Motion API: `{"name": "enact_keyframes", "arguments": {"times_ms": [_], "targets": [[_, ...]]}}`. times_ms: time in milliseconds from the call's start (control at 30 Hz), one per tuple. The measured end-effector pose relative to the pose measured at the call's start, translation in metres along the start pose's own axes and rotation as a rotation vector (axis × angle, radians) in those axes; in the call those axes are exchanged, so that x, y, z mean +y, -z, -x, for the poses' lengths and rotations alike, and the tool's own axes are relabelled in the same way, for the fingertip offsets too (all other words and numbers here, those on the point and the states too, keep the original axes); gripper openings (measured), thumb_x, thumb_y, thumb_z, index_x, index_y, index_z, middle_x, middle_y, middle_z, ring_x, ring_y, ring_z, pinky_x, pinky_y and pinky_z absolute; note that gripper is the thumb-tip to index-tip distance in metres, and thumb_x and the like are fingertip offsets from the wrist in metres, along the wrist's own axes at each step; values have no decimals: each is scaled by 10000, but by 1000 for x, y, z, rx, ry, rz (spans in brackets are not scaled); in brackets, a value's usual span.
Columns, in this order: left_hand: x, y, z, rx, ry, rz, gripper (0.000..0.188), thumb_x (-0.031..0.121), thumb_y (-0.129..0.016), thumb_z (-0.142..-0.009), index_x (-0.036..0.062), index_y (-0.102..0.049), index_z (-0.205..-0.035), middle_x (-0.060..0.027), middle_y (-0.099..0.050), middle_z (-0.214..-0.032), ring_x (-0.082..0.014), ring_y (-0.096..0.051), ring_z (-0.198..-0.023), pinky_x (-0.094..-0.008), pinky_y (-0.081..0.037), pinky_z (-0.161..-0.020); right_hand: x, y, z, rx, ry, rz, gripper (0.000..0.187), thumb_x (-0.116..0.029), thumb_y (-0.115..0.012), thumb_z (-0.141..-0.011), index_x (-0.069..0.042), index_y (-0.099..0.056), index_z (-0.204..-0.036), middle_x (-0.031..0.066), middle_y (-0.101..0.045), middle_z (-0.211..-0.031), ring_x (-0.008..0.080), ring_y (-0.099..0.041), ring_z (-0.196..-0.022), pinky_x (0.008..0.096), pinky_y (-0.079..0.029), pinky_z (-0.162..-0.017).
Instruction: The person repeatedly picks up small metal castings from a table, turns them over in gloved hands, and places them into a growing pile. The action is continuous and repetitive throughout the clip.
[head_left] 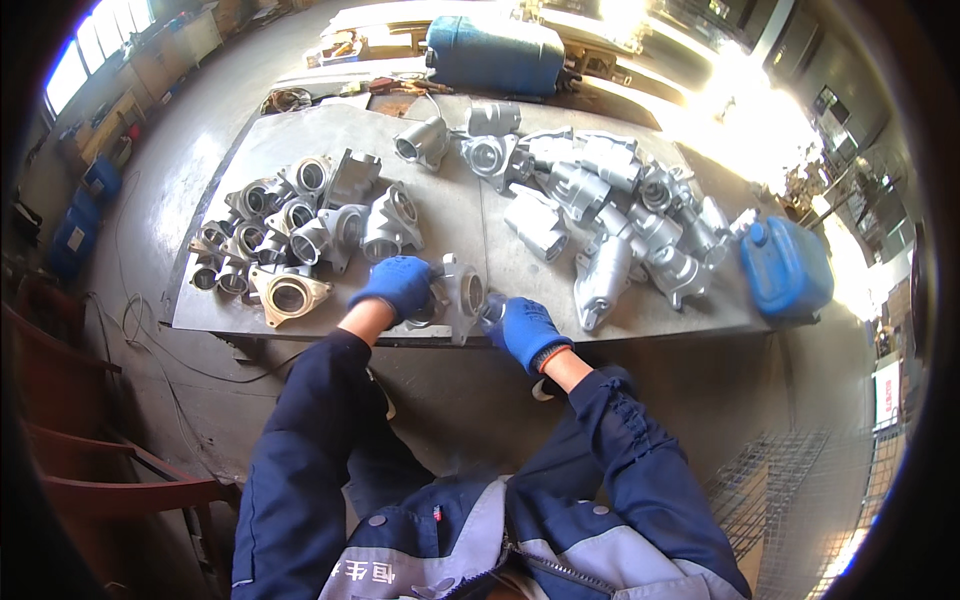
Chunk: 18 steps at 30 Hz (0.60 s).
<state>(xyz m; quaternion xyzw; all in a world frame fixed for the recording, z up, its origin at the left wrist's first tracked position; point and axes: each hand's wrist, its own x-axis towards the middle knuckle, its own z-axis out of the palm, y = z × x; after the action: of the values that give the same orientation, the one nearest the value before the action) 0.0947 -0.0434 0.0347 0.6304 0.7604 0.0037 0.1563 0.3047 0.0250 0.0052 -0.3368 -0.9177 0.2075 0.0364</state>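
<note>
Casting (458,295), ctr., at near edge of table (455,210), flange standing approx. upright. Gloved L hand (400,285): fingers curled round casting's left part, gripping it. Gloved R hand (525,328): bent close against casting's right side; cannot tell if it pinches casting or a small part, as fingertips are hidden & blurred.

Containers: blue drum (495,55) at table's far side, lying lengthwise L–R; opaque, contents hidden. Blue can (790,268) at table's right edge, cap (757,234) on its upper left corner; contents likewise hidden. Other blue cans (73,240) on floor, far L, too small to tell what they hold. Wire mesh (785,485), lower R; cannot tell if it is a basket's side.

On table: L pile (310,225) of grey parts, several bores open to view; brownish flange (265,292) at its near end, nr. L hand. R pile (625,190) of grey parts, heaped btwn. table ctr. & blue can. Two cyl. parts (425,142) near far edge, just beside R pile's far end.
</note>
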Motion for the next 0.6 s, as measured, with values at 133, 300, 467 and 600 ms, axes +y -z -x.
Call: {"name": "enact_keyframes", "arguments": {"times_ms": [133, 300, 467, 600], "targets": [[-28, 7, -23, -67, -90, -26, 305, 219, -637, -722, 153, -726, -1006, -148, -707, -952, -347, -675, -904, -415, -542, -798, -9, 30, -25, 114, 129, 221, 162, -237, -581, -852, -109, -640, -931, 168, -690, -864, 351, -675, -802, 444, -518, -727], [-43, 1, -41, -35, -189, -18, 316, 211, -629, -719, 129, -722, -1010, -149, -708, -956, -348, -676, -905, -414, -541, -797, -11, 32, -71, 306, 224, 452, 111, -158, -547, -855, -128, -641, -906, 123, -695, -816, 308, -685, -753, 428, -520, -694], [-33, 16, -45, -126, -172, -65, 306, 200, -607, -755, 124, -709, -1034, -151, -704, -980, -345, -669, -935, -420, -531, -817, -12, 26, -91, 274, 210, 476, 106, -156, -561, -840, -133, -640, -908, 117, -695, -825, 295, -689, -787, 425, -496, -702], [-28, 23, -36, -157, -194, -107, 315, 214, -612, -774, 125, -698, -1063, -149, -698, -1007, -343, -662, -962, -412, -524, -841, -19, 16, -87, 205, 249, 437, 129, -147, -593, -823, -85, -655, -917, 140, -706, -845, 284, -703, -755, 398, -522, -664]]}}
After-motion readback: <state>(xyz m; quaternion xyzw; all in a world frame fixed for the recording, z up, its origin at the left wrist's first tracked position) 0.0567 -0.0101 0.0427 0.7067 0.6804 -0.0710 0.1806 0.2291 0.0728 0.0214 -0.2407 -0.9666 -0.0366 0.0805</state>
